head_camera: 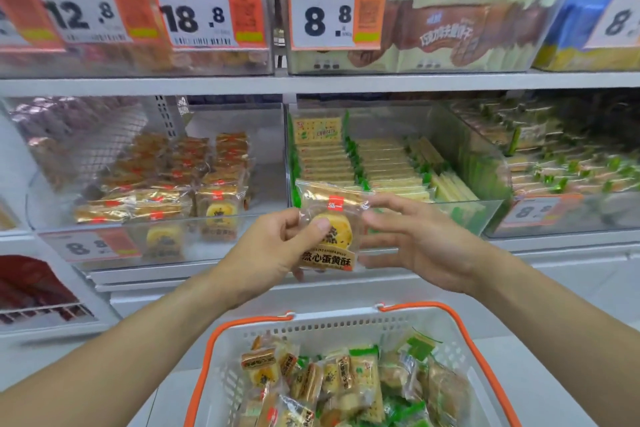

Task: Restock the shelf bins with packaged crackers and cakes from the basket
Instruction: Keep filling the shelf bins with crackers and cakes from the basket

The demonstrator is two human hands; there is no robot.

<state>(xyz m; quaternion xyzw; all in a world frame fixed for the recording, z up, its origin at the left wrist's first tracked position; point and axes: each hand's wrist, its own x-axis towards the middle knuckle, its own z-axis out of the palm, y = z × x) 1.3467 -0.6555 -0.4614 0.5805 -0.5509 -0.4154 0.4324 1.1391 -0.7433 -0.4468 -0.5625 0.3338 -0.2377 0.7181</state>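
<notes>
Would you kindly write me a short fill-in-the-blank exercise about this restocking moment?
1. The left hand grips a packaged ____ cake.
2. The basket has ____ handles.
3. The right hand has its fingers ____.
4. The price tag above the cracker bin reads ____.

Missing words: egg-yolk; orange; straight; 8.8

Basket (214,388) below shelf bins (242,218); cake packet (329,236) between.

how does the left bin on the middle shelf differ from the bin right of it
The left bin holds gold-wrapped egg-yolk cakes, loosely piled with bare floor showing; the right bin holds green-edged cracker packs, stood in tight rows. Both are clear plastic, on one shelf.
</notes>
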